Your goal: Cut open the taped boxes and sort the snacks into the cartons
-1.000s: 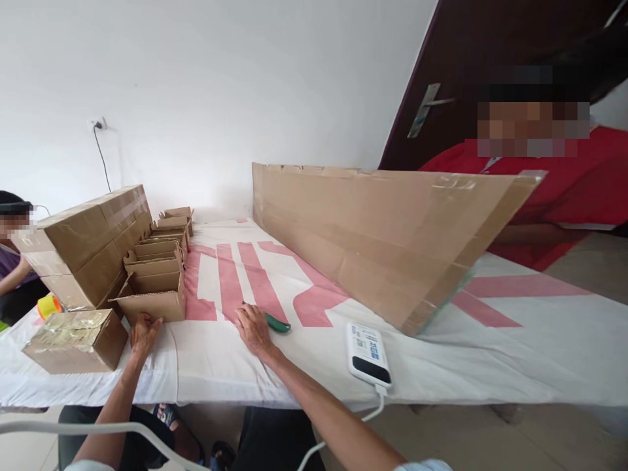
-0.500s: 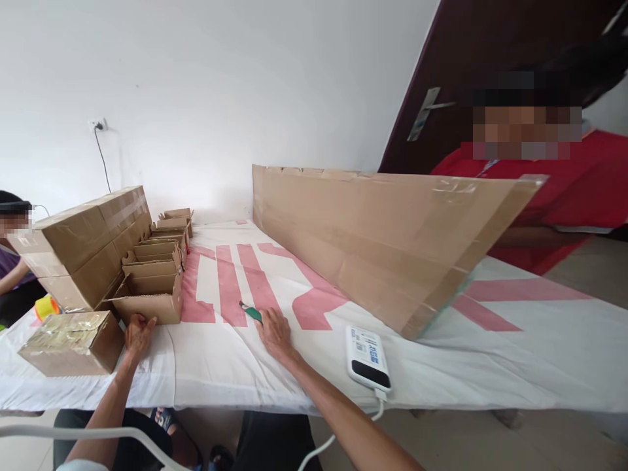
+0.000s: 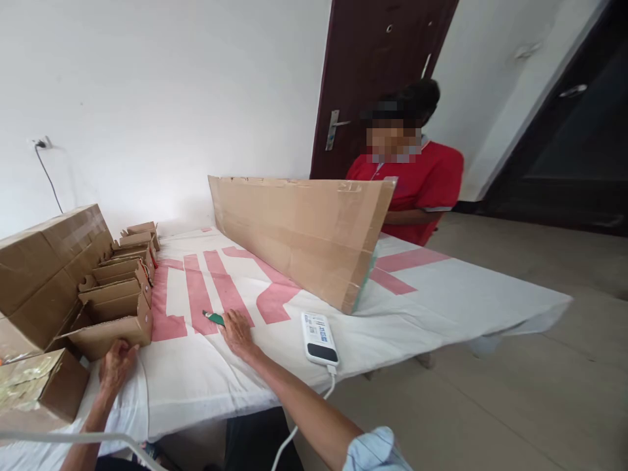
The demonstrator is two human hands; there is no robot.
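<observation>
My right hand rests on the cloth-covered table, closed around a green utility knife whose tip points left. To its left, my left hand lies by the lower front edge of an open-topped cardboard box. Its fingers are loosely bent and apart, with nothing visible in them. Behind that box, several similar small open boxes stand in a row. A closed, taped carton sits left of my left hand, cut off by the frame edge.
Large taped cartons stand along the left. A tall cardboard panel stands across the table, with a person in red behind it. A white device with a cable lies right of my right hand.
The view has swung to the right, so the table things sit further left and more floor shows. Both hands keep about the same places, the knife still in the right one.
</observation>
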